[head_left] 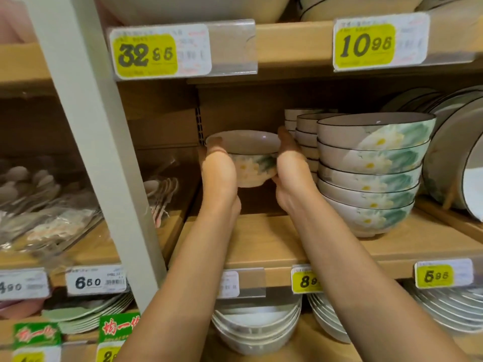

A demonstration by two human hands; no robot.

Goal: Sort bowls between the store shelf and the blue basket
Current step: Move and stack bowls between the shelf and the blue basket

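Small bowl (251, 159), floral, centre of frame: upright, held clear above the shelf board (261, 241), over the bare gap left of the stacks.
Left hand (218, 173) on its left wall, right hand (290, 173) on its right wall: each clamped on the bowl, thumb up by the rim, remaining fingers hidden behind. Two-sided hold probably for level carriage of breakable ware in a tight bay.
Stack of small bowls (304, 131), centre right, just behind the right hand: similar size, likely home or source of the held piece. Direction of travel not determinable.
Stack of large bowls (371, 176), right of centre: same pattern, kept apart by size.
Blue basket: not in view.
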